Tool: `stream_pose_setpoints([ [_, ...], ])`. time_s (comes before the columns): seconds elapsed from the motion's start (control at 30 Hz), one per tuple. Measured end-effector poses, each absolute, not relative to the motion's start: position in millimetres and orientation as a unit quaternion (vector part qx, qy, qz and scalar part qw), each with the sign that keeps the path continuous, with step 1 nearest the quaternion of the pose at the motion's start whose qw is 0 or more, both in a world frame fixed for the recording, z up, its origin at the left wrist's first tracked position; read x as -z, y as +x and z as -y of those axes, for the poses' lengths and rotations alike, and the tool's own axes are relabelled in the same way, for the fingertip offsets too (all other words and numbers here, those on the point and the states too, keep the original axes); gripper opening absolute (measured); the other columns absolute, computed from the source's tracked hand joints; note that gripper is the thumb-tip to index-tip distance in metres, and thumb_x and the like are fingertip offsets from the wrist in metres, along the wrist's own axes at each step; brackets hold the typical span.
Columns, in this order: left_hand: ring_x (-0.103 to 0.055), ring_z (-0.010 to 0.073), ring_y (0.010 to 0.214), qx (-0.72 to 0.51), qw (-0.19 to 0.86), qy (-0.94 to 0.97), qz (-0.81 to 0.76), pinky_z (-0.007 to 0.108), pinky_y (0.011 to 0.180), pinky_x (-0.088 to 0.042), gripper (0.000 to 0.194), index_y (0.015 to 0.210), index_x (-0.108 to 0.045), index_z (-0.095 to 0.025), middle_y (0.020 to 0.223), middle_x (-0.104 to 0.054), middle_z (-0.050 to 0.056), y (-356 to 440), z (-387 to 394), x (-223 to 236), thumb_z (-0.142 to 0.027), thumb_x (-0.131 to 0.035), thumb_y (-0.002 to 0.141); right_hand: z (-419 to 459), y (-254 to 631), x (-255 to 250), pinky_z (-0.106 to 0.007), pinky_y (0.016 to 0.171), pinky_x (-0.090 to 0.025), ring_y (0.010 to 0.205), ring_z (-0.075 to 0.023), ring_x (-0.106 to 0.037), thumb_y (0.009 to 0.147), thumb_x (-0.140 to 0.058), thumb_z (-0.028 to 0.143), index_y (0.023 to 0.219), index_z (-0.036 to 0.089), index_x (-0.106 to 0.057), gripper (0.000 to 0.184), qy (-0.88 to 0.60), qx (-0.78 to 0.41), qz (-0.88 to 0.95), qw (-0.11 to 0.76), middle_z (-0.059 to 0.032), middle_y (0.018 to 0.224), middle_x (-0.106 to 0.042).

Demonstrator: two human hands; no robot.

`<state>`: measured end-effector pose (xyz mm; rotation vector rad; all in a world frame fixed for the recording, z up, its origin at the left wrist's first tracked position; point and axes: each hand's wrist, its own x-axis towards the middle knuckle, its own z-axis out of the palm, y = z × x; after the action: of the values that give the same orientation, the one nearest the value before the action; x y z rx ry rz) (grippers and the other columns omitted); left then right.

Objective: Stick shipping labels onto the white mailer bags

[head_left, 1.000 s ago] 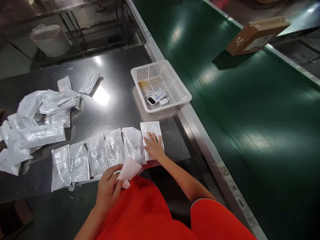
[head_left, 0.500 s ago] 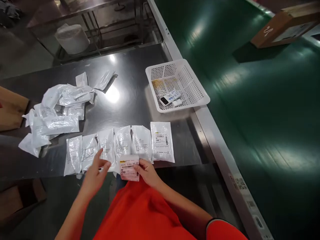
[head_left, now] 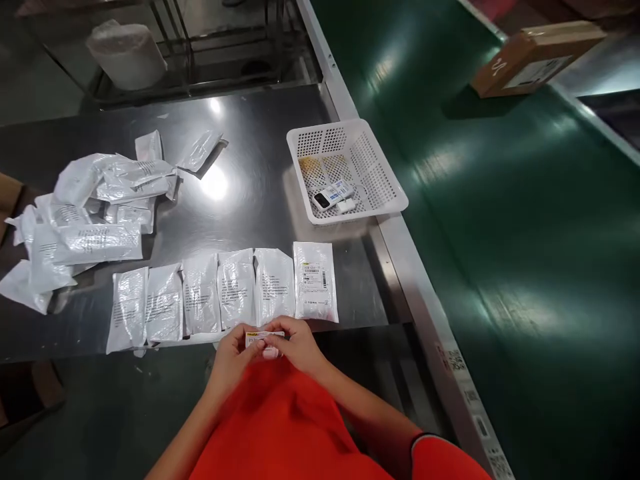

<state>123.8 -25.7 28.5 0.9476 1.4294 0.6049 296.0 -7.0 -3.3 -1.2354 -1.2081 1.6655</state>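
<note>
The person's left hand (head_left: 231, 361) and right hand (head_left: 296, 345) now meet at the near edge of the brushed-steel surface (head_left: 260, 167), with a small white paper label (head_left: 263, 340) with a yellow mark pinched between them. Half a second earlier, only the right hand held it, while the left hovered open over the packets. The fingers (head_left: 273, 345) of both hands are closed on the label, covering much of its face and leaving its printed top edge showing. Just beyond the hands, a row of six flat, silvery-white plastic packets (head_left: 237, 290) lies side by side. The rightmost one (head_left: 315, 283) shows a white barcode sticker and sits slightly apart from the others, while the hands touch none of them. Further left, a loose heap of similar crumpled packets (head_left: 95, 200) spreads toward the left edge of the surface. Bare steel stretches between the row and a white perforated plastic basket (head_left: 345, 143), which stands far right near a raised steel rail (head_left: 400, 280) and holds a small black-and-white device (head_left: 330, 197). Past the rail runs a green conveyor belt (head_left: 500, 267), carrying a brown cardboard parcel (head_left: 535, 60) at the far right.
</note>
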Motion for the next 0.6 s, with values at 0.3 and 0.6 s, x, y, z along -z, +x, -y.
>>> stream_pose_setpoints([
  [0.3, -0.039, 0.0134, 0.063, -0.212, 0.552, 0.445, -0.673, 0.028, 0.060, -0.032, 0.053, 0.066, -0.044, -0.018, 0.064, -0.045, 0.002, 141.6, 16.0, -1.2, -0.070, -0.050, 0.076, -8.5, 304.1, 27.3, -0.029, 0.065, -0.042, 0.067, -0.0135, -0.054, 0.062, -0.078, 0.047, 0.081, 0.014, -0.066, 0.040, -0.510, -0.701, 0.374, 0.330, -0.0035, 0.073, -0.064],
  [0.6, -0.038, 0.0122, 0.063, -0.292, 0.571, 0.367, -0.674, 0.027, 0.060, -0.032, 0.064, 0.067, -0.048, -0.015, 0.064, -0.042, 0.002, 152.0, 14.5, 28.4, -0.078, -0.053, 0.075, -27.0, 305.4, 49.7, -0.032, 0.067, -0.043, 0.072, -0.0160, -0.056, 0.069, -0.077, 0.041, 0.073, 0.017, -0.073, 0.025, -0.562, -0.581, 0.492, 0.324, -0.0057, 0.079, -0.060],
])
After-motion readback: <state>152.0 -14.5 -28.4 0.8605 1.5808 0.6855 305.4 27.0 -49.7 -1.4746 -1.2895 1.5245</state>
